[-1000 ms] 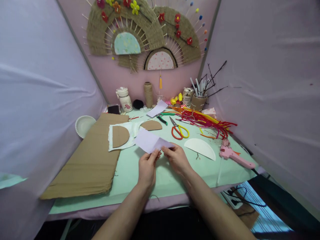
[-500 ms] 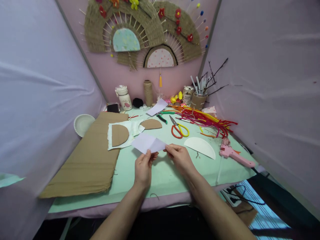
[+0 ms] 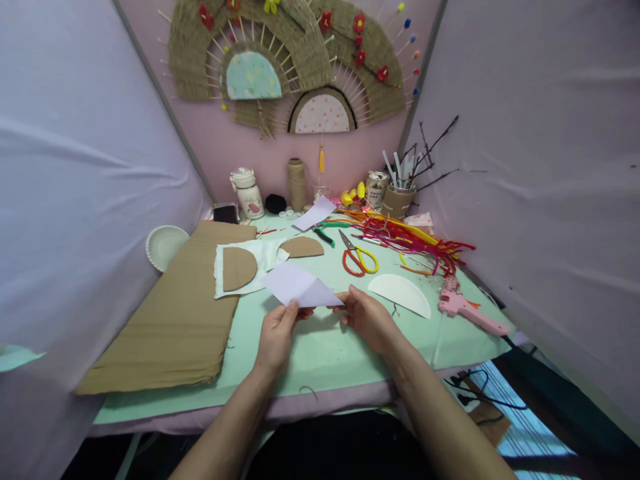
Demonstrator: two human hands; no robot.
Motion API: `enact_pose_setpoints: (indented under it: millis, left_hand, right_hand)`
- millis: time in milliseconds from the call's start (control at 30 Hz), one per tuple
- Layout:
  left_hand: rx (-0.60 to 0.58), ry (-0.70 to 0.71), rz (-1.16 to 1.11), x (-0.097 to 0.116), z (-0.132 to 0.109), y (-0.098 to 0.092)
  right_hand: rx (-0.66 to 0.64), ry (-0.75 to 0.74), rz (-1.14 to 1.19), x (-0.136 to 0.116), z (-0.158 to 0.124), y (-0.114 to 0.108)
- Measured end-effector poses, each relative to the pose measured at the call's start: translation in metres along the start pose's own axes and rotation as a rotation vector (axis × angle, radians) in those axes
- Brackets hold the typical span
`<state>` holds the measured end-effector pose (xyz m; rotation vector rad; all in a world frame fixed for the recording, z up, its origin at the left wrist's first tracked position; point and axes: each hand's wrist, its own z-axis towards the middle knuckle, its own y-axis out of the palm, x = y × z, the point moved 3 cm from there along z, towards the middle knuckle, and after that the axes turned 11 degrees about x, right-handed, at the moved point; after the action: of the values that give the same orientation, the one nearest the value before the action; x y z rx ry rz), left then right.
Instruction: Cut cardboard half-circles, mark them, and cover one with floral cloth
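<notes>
A sheet of pale lilac paper (image 3: 295,283), folded and with creases across it, is held above the table in front of me. My left hand (image 3: 279,328) is closed on its near edge, thumb on top and fingers underneath. At the paper's right corner, the curled fingers of my right hand (image 3: 370,321) close about the tip, partly hidden by the paper. To the right of that hand lies a white half-circle (image 3: 400,295). Scissors (image 3: 354,257) with one red and one yellow handle lie behind the hands. Cardboard half-circles (image 3: 239,269) rest to the left, one on white cloth.
A large cardboard sheet (image 3: 170,327) covers the table's left side. A pink glue gun (image 3: 463,307) lies at the right edge. Pipe cleaners (image 3: 405,237), pliers (image 3: 325,235), twine (image 3: 297,187), a white bottle (image 3: 247,193) and another paper piece (image 3: 315,213) are farther back.
The paper's folded flap has shifted and its right corner now reaches farther right. My left hand has moved slightly left and down; my right hand has changed its finger position at the corner.
</notes>
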<state>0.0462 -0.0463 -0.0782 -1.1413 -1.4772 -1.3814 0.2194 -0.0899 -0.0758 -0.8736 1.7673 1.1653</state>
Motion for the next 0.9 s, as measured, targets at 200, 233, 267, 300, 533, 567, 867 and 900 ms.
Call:
enact_pose_setpoints:
  millis: [200, 233, 267, 300, 533, 567, 867, 900]
  left_hand:
    - [-0.271, 0.030, 0.291, 0.031, -0.007, 0.008]
    - [-0.299, 0.047, 0.313, 0.035, -0.008, 0.008]
    - [-0.321, 0.061, 0.331, 0.038, -0.007, 0.009]
    - [-0.335, 0.072, 0.345, 0.039, -0.007, 0.009]
    - [-0.220, 0.016, 0.148, 0.021, 0.006, 0.010]
    - [-0.199, -0.017, 0.089, 0.017, 0.005, 0.014]
    - [0.050, -0.021, -0.032, 0.007, -0.001, 0.030]
    - [0.049, 0.008, 0.033, 0.011, 0.004, 0.025]
  right_hand:
    - [-0.005, -0.155, -0.276, -0.020, -0.009, 0.002]
    - [0.013, -0.170, -0.294, -0.021, -0.011, 0.003]
    - [0.024, -0.181, -0.306, -0.022, -0.012, 0.004]
    - [0.028, -0.186, -0.313, -0.022, -0.013, 0.005]
    - [0.244, -0.219, -0.181, -0.012, -0.010, 0.010]
    - [0.278, -0.229, -0.159, -0.009, -0.009, 0.011]
    - [0.245, -0.332, -0.338, -0.012, -0.002, 0.016]
    - [0.246, -0.381, -0.458, -0.020, 0.003, 0.011]
